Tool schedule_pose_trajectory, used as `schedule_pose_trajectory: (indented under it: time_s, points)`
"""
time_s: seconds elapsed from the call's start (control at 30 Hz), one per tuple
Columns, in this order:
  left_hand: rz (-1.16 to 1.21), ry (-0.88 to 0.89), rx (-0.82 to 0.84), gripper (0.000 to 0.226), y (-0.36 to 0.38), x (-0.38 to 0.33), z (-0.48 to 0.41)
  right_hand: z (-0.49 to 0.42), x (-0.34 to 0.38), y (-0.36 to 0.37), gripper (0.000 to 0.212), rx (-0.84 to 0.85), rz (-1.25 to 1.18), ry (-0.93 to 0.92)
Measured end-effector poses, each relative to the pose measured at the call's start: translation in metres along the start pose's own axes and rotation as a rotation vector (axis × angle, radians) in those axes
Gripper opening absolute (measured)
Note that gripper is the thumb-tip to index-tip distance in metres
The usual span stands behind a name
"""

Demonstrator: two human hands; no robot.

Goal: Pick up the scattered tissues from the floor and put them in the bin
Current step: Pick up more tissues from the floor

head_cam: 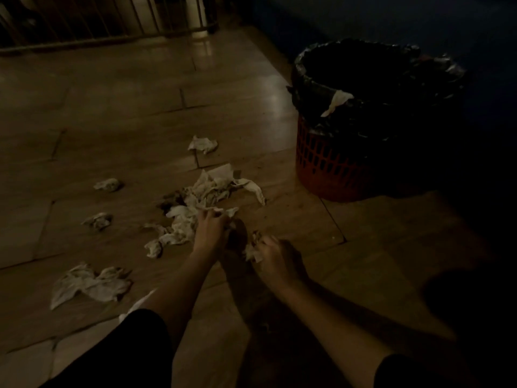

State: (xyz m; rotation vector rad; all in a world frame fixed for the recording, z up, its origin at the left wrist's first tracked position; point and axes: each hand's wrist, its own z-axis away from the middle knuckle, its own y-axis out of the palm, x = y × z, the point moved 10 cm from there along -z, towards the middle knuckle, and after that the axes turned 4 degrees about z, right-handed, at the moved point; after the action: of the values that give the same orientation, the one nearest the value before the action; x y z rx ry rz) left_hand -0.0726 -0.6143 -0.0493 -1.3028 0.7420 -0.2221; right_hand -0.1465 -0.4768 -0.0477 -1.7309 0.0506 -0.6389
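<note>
Barely started tbh: left hand (pixel 210 224) clutching the pile (pixel 207 191) left of the bin (pixel 330 163), right hand (pixel 275 254) closed on one tissue (pixel 253 249), several wads still further left.

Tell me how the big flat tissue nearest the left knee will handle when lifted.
The flat tissue looks thin and creased, so it will probably droop limply. It is likely very light. It seems partly torn, so it may rip if tugged.
</note>
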Motion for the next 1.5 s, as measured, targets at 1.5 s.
schedule_pose_trajectory:
  time_s: [1.5]
  points:
    - [0.262,-0.052,-0.062,0.030,-0.041,0.099,0.180,0.087,0.055,-0.019,0.033,-0.049,-0.265,-0.203]
